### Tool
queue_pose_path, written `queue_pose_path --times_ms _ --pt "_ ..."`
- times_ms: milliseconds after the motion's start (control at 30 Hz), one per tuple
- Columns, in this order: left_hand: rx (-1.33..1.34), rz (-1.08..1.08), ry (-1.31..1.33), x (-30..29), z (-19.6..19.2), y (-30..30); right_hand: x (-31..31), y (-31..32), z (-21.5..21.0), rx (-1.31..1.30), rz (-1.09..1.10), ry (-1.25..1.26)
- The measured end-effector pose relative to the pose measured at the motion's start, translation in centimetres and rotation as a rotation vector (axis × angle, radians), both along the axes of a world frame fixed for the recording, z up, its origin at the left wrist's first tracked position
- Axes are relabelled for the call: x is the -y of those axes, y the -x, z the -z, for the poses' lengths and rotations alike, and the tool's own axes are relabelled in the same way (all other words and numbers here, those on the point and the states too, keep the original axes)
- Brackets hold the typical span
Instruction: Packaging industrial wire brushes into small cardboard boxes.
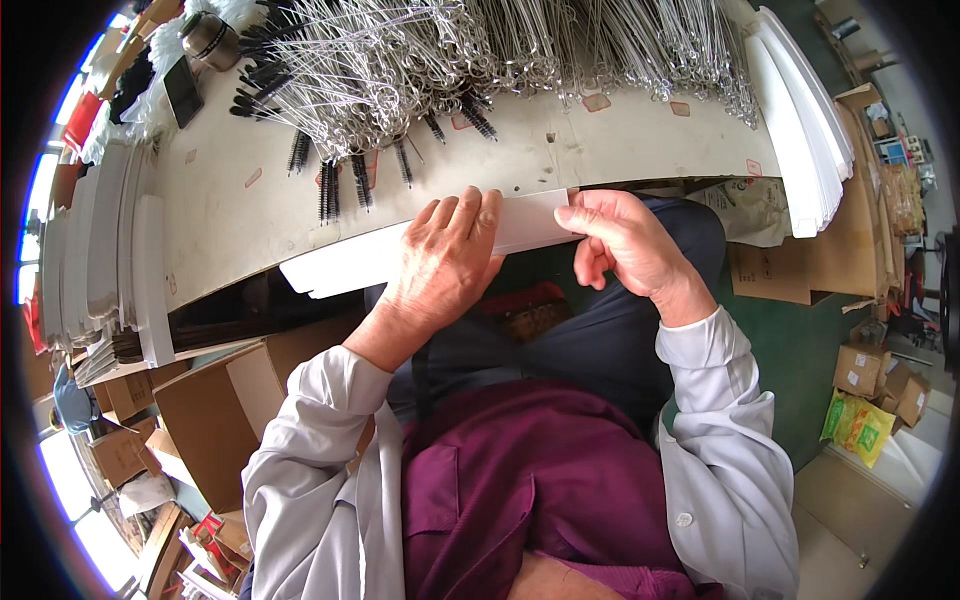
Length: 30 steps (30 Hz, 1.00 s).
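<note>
A long, narrow white cardboard box (pixel 345 262), flat-looking, lies slantwise along the table's near edge. My left hand (pixel 440 255) is laid across its middle, fingers over the top and thumb on the near side, holding it. At the box's right end, my right hand (pixel 625 245) pinches the edge between thumb and forefinger, the other fingers curled. Whether the end flap is folded or loose, I cannot tell. Beyond my hands, a large heap of wire-handled brushes (pixel 400 75) covers the far side of the table (pixel 590 140). Several black-bristled ends (pixel 360 182) point toward me.
Stacks of white flat boxes stand at the table's left (pixel 110 240) and right (pixel 800 130) ends. A metal cup (pixel 209 41) and a dark phone (pixel 182 92) sit at the far left. Brown cartons (pixel 220 410) stand below left; a yellow-green bag (pixel 857 428) lies at right.
</note>
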<state>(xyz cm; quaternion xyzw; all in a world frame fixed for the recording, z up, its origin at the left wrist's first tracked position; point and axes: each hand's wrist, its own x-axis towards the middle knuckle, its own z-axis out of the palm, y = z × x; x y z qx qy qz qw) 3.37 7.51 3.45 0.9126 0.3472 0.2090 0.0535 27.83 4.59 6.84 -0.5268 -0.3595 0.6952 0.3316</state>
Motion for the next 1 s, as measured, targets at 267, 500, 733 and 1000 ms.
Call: queue_pose_path --times_ms 267,500,733,1000 --pt "0.011 0.016 0.024 0.0 -0.4 0.0 1.1 -0.5 0.2 0.059 0.076 -0.054" --pt "0.036 0.030 0.158 -0.7 -1.7 -1.1 0.6 1.5 0.0 1.153 -0.313 -1.206" --pt "0.056 0.023 0.217 -0.7 -1.5 -1.9 -0.3 0.3 1.3 1.138 -0.414 -1.248" --pt "-0.003 0.010 0.201 -1.2 -2.2 -0.2 -0.6 -0.3 -0.5 1.229 -0.431 -1.178"
